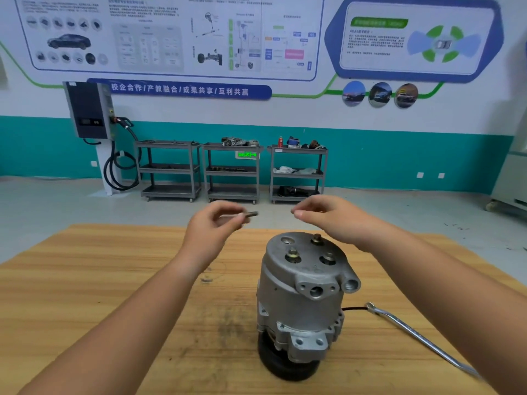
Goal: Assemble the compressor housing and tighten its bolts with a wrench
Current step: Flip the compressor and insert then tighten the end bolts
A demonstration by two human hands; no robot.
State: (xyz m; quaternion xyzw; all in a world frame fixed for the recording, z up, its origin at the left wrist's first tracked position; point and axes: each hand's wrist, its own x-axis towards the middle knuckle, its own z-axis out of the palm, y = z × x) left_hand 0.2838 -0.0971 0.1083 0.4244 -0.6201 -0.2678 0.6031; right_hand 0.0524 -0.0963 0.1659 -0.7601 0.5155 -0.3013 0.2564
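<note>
Compressor housing (302,297) stands upright on the wooden table (114,280), pulley end down. Three bolts (293,253) sit in its top cover, beside one empty hole (286,240). Both hands are raised just behind it, a little apart. The left hand (216,223) pinches a loose bolt (251,214) between thumb and fingers; the right hand (322,215) is loosely curled with nothing visible in it. A wrench (422,337) lies on the table to the right, near the housing.
</note>
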